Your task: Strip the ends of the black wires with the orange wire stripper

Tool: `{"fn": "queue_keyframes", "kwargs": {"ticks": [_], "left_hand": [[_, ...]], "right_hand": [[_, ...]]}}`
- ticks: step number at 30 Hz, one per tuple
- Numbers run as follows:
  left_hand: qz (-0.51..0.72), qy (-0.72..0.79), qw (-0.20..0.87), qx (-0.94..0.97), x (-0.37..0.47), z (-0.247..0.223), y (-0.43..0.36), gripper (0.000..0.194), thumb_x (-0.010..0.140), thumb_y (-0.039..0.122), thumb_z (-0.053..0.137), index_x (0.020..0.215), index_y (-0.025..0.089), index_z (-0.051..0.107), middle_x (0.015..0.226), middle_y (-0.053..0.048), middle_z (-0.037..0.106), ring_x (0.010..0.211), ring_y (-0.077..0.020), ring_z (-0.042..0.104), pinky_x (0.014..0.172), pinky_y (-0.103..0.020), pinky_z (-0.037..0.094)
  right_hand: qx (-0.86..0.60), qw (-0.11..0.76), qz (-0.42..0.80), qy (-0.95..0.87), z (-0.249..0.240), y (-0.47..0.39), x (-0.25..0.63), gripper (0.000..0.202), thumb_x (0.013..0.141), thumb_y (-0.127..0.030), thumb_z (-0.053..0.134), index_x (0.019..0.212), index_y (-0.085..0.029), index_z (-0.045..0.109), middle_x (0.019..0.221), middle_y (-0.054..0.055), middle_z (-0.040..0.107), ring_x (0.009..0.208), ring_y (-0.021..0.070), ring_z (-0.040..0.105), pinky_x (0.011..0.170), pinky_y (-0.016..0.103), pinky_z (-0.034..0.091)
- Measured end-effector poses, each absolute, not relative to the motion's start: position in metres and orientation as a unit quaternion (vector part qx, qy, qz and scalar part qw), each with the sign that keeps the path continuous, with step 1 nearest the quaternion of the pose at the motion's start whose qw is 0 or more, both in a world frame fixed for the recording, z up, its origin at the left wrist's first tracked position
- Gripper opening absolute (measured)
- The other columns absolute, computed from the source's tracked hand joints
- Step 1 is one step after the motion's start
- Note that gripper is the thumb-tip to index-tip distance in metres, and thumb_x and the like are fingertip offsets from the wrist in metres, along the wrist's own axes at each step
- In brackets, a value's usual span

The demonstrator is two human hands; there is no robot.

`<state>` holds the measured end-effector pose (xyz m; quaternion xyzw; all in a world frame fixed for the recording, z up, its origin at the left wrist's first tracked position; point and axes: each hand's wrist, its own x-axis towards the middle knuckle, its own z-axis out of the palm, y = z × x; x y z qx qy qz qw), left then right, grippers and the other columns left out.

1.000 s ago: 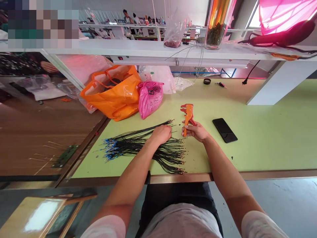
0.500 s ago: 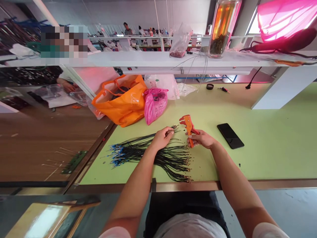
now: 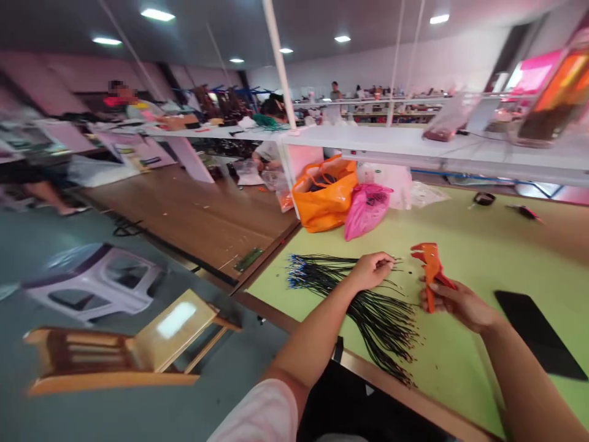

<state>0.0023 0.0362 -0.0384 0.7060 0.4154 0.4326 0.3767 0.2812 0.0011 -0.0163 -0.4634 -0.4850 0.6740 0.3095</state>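
Note:
Bundles of thin black wires [image 3: 375, 313] lie across the green tabletop, with blue ends [image 3: 297, 272] at the left and stripped, copper-coloured tips at the right. My left hand [image 3: 372, 270] rests over the upper wires, its fingers closed on a few whose tips poke out past the fingertips. Just to the right, my right hand [image 3: 462, 301] grips an orange-red wire stripper [image 3: 431, 270] by its handles. The tool stands upright, its jaws pointing left, apart from the wire tips. Nothing shows between its jaws.
A black phone [image 3: 538, 331] lies right of my right hand. Behind the wires stand an orange bag [image 3: 324, 205] and a pink plastic bag [image 3: 368, 212], below a white shelf [image 3: 368, 141]. A wooden chair [image 3: 170, 334] and a grey stool [image 3: 96, 282] are at the left. Co-workers sit farther off.
The view has swung left, so the table and both hands appear farther right, and the chair and stool show more. My left hand still holds wires and my right hand the wire stripper.

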Motion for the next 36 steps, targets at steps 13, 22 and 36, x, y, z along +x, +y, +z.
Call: {"fn": "queue_keyframes", "kwargs": {"ticks": [13,22,36], "left_hand": [[0.458,0.452,0.384,0.663,-0.007,-0.018,0.026,0.033,0.087,0.050,0.066,0.090,0.018,0.073,0.076,-0.002,0.070,0.068,-0.0157,0.060,0.065,-0.026,0.048],[0.468,0.452,0.370,0.663,-0.006,-0.020,0.024,0.031,0.086,0.049,0.068,0.087,0.018,0.073,0.072,0.000,0.064,0.065,-0.0130,0.053,0.063,-0.025,0.044],[0.466,0.446,0.385,0.660,-0.006,-0.020,0.026,0.031,0.083,0.049,0.069,0.085,0.018,0.073,0.072,-0.001,0.068,0.066,-0.0148,0.058,0.065,-0.027,0.048]], "right_hand": [[-0.385,0.339,0.710,-0.482,-0.010,-0.027,0.260,0.052,0.079,-0.040,0.088,0.119,-0.015,0.066,0.088,0.007,0.078,0.073,0.0219,0.078,0.069,0.033,0.061],[-0.340,0.317,0.734,-0.496,-0.014,-0.034,0.250,0.047,0.083,-0.038,0.086,0.120,-0.015,0.067,0.089,0.007,0.078,0.074,0.0220,0.079,0.069,0.032,0.063],[-0.337,0.308,0.736,-0.500,-0.023,-0.035,0.241,0.052,0.083,-0.042,0.087,0.121,-0.014,0.066,0.086,0.006,0.076,0.071,0.0209,0.078,0.065,0.030,0.061]]}}
